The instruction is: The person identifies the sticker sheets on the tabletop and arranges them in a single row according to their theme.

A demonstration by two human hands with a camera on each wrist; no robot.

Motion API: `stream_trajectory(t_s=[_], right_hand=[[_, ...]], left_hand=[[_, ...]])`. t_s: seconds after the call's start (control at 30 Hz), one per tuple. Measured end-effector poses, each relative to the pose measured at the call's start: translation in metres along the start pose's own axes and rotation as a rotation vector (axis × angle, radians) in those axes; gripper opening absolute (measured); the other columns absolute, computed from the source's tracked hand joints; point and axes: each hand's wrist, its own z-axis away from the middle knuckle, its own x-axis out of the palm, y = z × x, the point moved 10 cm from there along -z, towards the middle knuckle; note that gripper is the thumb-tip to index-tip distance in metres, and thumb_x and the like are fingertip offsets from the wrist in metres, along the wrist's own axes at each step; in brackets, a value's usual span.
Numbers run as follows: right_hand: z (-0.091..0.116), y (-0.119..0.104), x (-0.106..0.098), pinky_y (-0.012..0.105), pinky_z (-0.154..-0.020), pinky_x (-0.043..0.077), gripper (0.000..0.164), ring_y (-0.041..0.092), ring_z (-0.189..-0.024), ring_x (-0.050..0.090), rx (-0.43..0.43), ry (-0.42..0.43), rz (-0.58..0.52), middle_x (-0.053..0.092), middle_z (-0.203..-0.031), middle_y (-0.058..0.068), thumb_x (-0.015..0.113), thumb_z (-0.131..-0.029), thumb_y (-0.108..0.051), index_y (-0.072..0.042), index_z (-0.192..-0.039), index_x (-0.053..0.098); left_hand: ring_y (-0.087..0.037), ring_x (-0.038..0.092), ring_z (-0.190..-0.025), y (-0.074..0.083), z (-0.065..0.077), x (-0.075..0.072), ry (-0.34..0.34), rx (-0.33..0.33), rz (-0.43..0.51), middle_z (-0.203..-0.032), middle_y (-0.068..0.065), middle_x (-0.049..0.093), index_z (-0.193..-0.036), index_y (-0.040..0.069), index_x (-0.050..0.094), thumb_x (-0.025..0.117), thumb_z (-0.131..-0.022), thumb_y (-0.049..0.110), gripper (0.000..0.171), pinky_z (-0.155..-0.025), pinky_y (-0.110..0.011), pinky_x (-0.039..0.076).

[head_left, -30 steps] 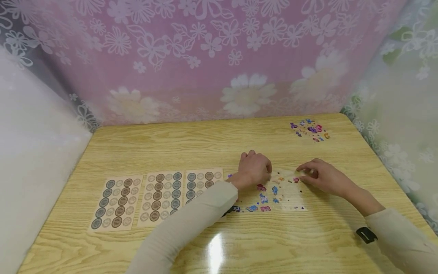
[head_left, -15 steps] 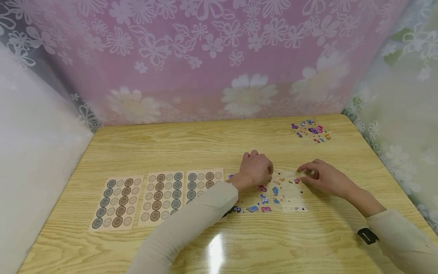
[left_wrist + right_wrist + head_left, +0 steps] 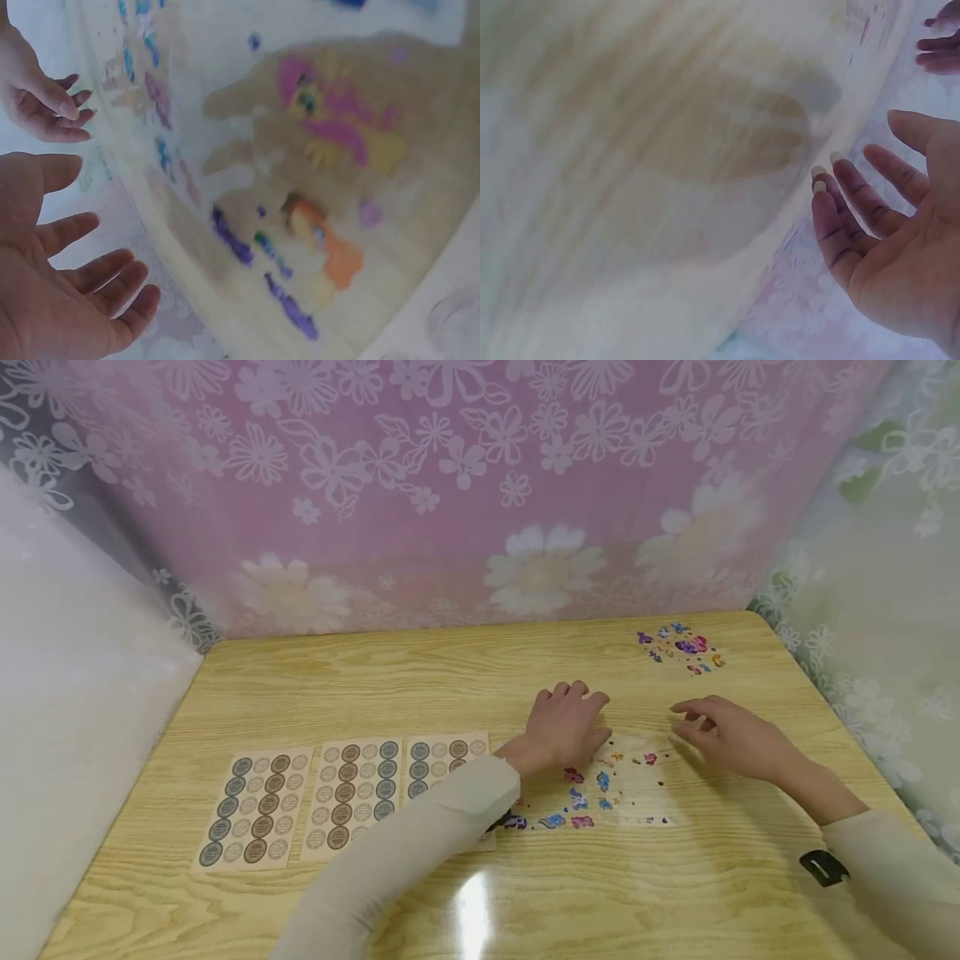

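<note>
A transparent sticker sheet (image 3: 637,806) with small colourful pony-like figures lies flat on the table, right of centre. My left hand (image 3: 566,727) is over its far left part, fingers spread and holding nothing; my forearm and hand hide some of the stickers. Just off the sheet's far right corner is my right hand (image 3: 727,739), its fingers loosely bent and nothing between them. The left wrist view shows a pink-and-yellow pony sticker (image 3: 341,120) and an orange pony sticker (image 3: 326,240) up close. Fingers of the right hand (image 3: 900,232) hang relaxed in the right wrist view.
Three paper sheets of round brown and grey labels lie in a row on the left: a left sheet (image 3: 251,810), a middle sheet (image 3: 356,793) and a partly covered sheet (image 3: 447,743). Another group of colourful stickers (image 3: 682,647) lies at the far right of the wooden table (image 3: 360,685).
My left hand's curled fingers have spread out. The right hand has come away from the sheet's far right corner, moving right and slightly farther back, and its fingers have loosened.
</note>
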Motion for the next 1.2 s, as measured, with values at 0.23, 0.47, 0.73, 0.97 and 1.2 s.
stream_trajectory(t_s=[0.23, 0.47, 0.73, 0.97, 1.2], right_hand=[[-0.013, 0.025, -0.024, 0.063, -0.089, 0.036, 0.054, 0.051, -0.123, 0.037, -0.002, 0.035, -0.006, 0.036, -0.141, 0.031, 0.047, -0.101, -0.036, 0.001, -0.140, 0.042], [-0.030, 0.059, -0.044, 0.071, -0.096, 0.018, 0.063, 0.057, -0.131, 0.015, 0.012, 0.075, 0.042, 0.016, -0.148, 0.035, 0.046, -0.102, -0.036, 0.001, -0.149, 0.027], [-0.056, 0.088, -0.047, 0.069, -0.100, 0.012, 0.066, 0.057, -0.132, 0.012, 0.075, 0.108, 0.104, 0.011, -0.148, 0.037, 0.038, -0.103, -0.042, -0.001, -0.151, 0.018], [-0.077, 0.112, -0.038, 0.072, -0.098, 0.011, 0.069, 0.061, -0.129, 0.007, 0.134, 0.032, 0.044, 0.002, -0.148, 0.039, 0.028, -0.104, -0.044, 0.000, -0.152, 0.007], [-0.090, 0.128, -0.030, 0.071, -0.100, 0.006, 0.068, 0.059, -0.131, 0.003, 0.162, 0.001, 0.031, -0.001, -0.147, 0.039, 0.024, -0.104, -0.045, -0.001, -0.152, 0.006]], left_hand=[[-0.022, 0.035, -0.133, -0.008, -0.018, -0.012, 0.062, 0.023, -0.027, -0.148, -0.003, 0.036, -0.149, 0.030, 0.033, 0.038, -0.098, 0.054, 0.056, -0.101, -0.040, 0.035], [-0.022, 0.018, -0.142, -0.003, -0.042, -0.017, 0.079, 0.070, -0.157, -0.155, -0.003, 0.024, -0.152, 0.032, 0.024, 0.027, -0.095, 0.064, 0.065, -0.112, -0.040, 0.019], [-0.022, 0.010, -0.144, -0.007, -0.062, -0.009, 0.045, 0.036, -0.299, -0.158, 0.000, 0.015, -0.153, 0.035, 0.016, 0.017, -0.093, 0.070, 0.070, -0.113, -0.044, 0.013], [-0.020, 0.009, -0.144, -0.008, -0.073, 0.003, 0.000, 0.018, -0.298, -0.158, 0.001, 0.014, -0.153, 0.037, 0.017, 0.013, -0.093, 0.070, 0.069, -0.113, -0.043, 0.011], [-0.019, 0.010, -0.143, -0.011, -0.076, 0.011, -0.046, -0.008, -0.304, -0.158, 0.002, 0.013, -0.153, 0.039, 0.016, 0.014, -0.094, 0.068, 0.066, -0.113, -0.042, 0.009]])
